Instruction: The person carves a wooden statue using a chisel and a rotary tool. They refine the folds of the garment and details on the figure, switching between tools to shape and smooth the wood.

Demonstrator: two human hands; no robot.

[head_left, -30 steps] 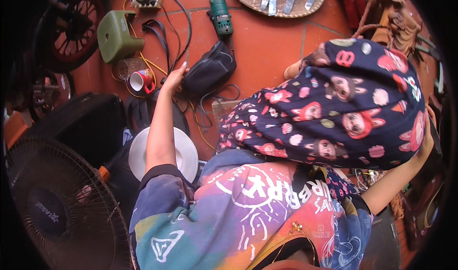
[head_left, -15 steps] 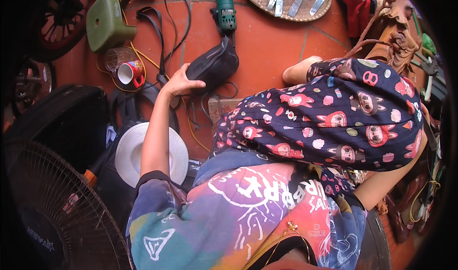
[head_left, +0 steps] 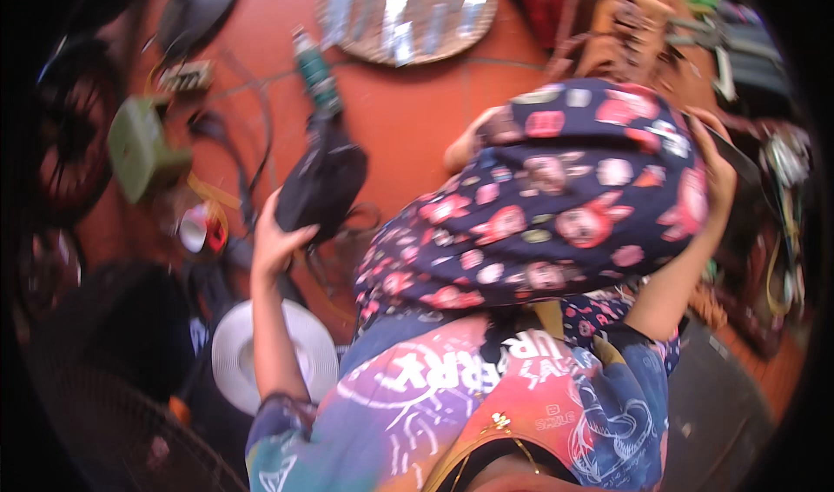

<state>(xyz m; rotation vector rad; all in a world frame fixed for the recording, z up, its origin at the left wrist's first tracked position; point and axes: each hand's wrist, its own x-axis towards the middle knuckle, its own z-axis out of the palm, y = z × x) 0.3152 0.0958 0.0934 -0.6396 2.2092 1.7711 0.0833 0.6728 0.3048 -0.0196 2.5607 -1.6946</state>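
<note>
My left hand [head_left: 280, 242] grips the near end of a soft black pouch [head_left: 323, 183], thumb on one side and fingers on the other. At the pouch's far end lies a green handheld power tool [head_left: 316, 76] with a metal nose. Beyond my raised knee in patterned dark trousers [head_left: 556, 205], my right hand [head_left: 717, 166] is curled around a dark flat strip [head_left: 738, 155]. Blur hides what kind of thing that strip is.
A round woven tray [head_left: 327, 24] with several metal strips lies at the far side. Carved brown wood [head_left: 617, 36] stands far right. On the left are a green stool [head_left: 137, 149], a power strip [head_left: 186, 76], a red mug [head_left: 213, 228], a white hat [head_left: 228, 353] and a dark fan [head_left: 113, 440].
The whole view has shifted and blurred. My right hand, mostly hidden behind the knee before, now shows with the dark strip. My left hand still holds the black pouch.
</note>
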